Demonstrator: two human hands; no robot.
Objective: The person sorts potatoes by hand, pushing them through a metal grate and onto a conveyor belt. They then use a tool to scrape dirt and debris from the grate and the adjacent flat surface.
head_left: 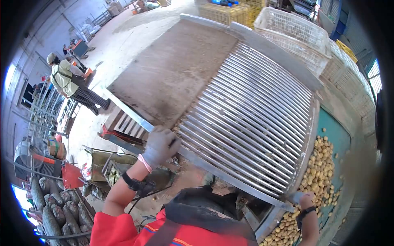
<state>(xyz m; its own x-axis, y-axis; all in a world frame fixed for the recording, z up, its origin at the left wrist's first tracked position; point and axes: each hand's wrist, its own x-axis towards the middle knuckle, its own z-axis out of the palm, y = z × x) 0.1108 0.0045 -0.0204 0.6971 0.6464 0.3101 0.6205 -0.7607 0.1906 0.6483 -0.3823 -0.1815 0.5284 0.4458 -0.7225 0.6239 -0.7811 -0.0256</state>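
My left hand (161, 145), in a grey glove, is closed on the metal side rail (135, 117) of a sorting table, where the flat brown board (172, 69) meets the metal roller bars (246, 119). At the lower right, my right hand (303, 199) is at the end corner of the same frame, beside many small yellow potatoes (318, 168) on a green surface (334, 139). Its fingers are partly hidden and too small to make out. Dirt marks the board, and the bars carry bits of soil.
White plastic crates (291, 37) stand behind the bars, with a yellow crate (225, 14) at the top. A person (67, 80) stands at the left. Long dark sacks or rolls (61, 209) lie at the lower left, near a red container (72, 175).
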